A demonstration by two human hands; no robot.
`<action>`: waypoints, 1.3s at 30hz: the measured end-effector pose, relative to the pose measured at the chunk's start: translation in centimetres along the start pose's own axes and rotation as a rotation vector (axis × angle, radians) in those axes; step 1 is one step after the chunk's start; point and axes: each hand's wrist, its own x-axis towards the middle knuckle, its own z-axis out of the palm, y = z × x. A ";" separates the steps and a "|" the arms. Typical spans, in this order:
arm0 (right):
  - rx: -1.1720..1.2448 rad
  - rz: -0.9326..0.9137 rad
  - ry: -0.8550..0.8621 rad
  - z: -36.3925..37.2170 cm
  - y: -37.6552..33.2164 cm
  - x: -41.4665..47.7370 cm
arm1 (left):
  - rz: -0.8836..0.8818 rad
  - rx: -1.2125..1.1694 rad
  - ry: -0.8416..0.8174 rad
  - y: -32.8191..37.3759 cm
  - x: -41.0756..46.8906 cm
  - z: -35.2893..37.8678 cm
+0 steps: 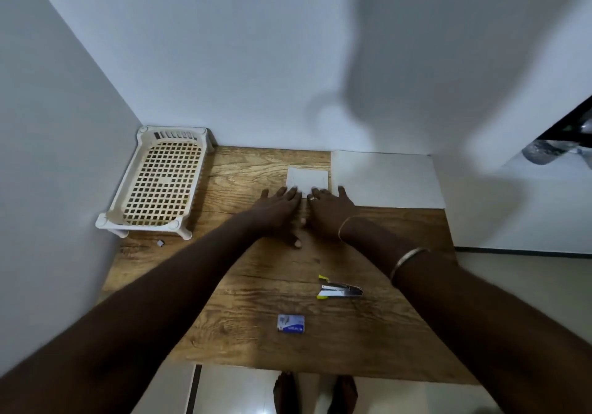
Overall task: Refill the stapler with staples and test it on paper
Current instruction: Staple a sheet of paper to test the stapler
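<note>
At centre frame, left hand point(276, 209) and right hand point(330, 207) lie flat and open, fingertips on the paper point(308, 177); stapler point(340, 289) and staple box point(291, 323) sit untouched below, so refilling looks unstarted.

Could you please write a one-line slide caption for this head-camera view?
Both hands, left hand and right hand, rest flat by a small paper sheet; stapler and staple box lie untouched.

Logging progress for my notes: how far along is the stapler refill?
Barely started. Nothing looks done: the stapler lies untouched on the table and the staple box looks closed. In hand: both hands, left and right, rest flat at the small paper. Loading and test stapling remain.
</note>
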 end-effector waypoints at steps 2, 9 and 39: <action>-0.013 -0.017 0.043 1.5 -1.1 -2.6 | 0.001 -0.007 0.022 1.2 -2.2 1.9; 0.056 -0.023 0.086 5.2 -4.8 -9.8 | -0.039 -0.073 0.084 4.7 -8.2 7.7; 1.472 0.835 0.191 3.1 -4.5 -9.7 | -0.675 -1.128 0.478 6.5 -9.0 6.8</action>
